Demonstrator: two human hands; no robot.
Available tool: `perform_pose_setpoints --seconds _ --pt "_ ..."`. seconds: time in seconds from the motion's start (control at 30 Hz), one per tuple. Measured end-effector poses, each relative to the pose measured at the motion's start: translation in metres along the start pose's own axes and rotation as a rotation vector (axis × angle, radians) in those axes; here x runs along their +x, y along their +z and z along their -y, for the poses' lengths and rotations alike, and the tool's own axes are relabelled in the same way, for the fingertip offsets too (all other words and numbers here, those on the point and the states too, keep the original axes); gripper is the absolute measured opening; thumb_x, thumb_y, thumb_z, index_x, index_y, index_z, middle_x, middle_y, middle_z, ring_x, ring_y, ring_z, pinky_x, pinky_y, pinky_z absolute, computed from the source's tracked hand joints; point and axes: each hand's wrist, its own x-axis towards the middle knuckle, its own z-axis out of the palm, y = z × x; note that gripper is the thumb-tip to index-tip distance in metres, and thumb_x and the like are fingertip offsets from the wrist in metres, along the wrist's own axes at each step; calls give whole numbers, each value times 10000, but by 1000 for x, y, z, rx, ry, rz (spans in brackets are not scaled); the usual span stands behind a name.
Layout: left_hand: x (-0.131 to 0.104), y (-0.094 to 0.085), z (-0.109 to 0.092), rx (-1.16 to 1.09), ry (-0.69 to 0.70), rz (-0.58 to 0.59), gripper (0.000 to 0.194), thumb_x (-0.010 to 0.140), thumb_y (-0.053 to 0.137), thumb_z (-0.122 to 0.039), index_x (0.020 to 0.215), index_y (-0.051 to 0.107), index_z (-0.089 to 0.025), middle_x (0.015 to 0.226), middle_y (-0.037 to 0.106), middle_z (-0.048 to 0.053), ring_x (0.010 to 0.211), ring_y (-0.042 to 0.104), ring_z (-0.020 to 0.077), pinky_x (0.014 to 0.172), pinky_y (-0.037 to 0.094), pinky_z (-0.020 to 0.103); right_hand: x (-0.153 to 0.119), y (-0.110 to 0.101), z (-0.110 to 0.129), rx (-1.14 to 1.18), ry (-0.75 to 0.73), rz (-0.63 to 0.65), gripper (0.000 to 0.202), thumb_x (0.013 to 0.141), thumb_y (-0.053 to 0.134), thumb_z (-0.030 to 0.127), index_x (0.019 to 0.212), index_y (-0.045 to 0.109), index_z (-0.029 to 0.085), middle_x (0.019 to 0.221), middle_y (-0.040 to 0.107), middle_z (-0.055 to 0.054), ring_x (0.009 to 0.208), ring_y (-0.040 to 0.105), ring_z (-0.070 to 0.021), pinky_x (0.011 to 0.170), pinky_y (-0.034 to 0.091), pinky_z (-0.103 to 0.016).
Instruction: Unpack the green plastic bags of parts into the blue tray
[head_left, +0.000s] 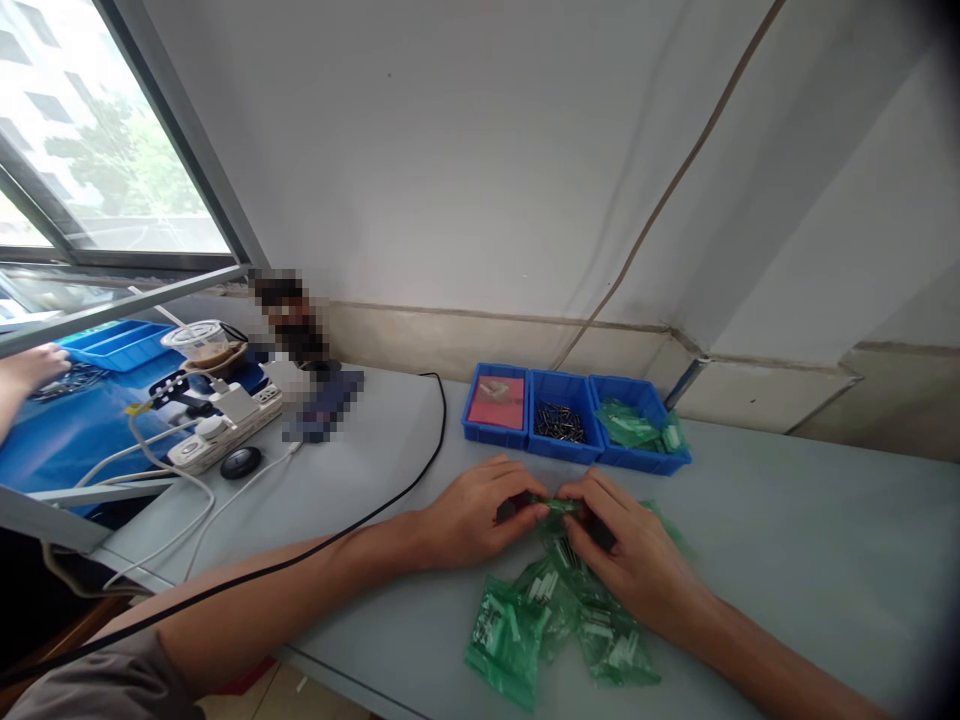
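Note:
My left hand (487,512) and my right hand (630,545) meet over the table, both pinching the top edge of a green plastic bag (561,545). Dark, thin pieces show through this bag, partly hidden by my right fingers. Just below lie more green bags: one at the lower left (506,640) with small printed or metallic contents, and another at the lower right (616,645) with whitish, rod-like pieces inside. Part of a further green bag (667,525) shows behind my right hand.
Behind my hands stand three joined blue bins: one with a red card (496,402), one with dark screw-like pieces (559,422), one with green bags (634,425). A black cable (382,508) crosses my left forearm. Left are a power strip (225,425) and another person's hand (37,368).

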Motion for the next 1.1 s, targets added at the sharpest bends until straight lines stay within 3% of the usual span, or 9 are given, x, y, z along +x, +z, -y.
perform_pose_setpoints --seconds 1.1 --pt "0 -1 0 -4 -13 30 222 1096 559 -342 1142 694 -172 1049 764 73 982 679 216 928 539 340 1 -1 3 -15 20 25 150 1035 497 184 1082 623 250 924 618 -25 727 641 -177 644 526 -296"
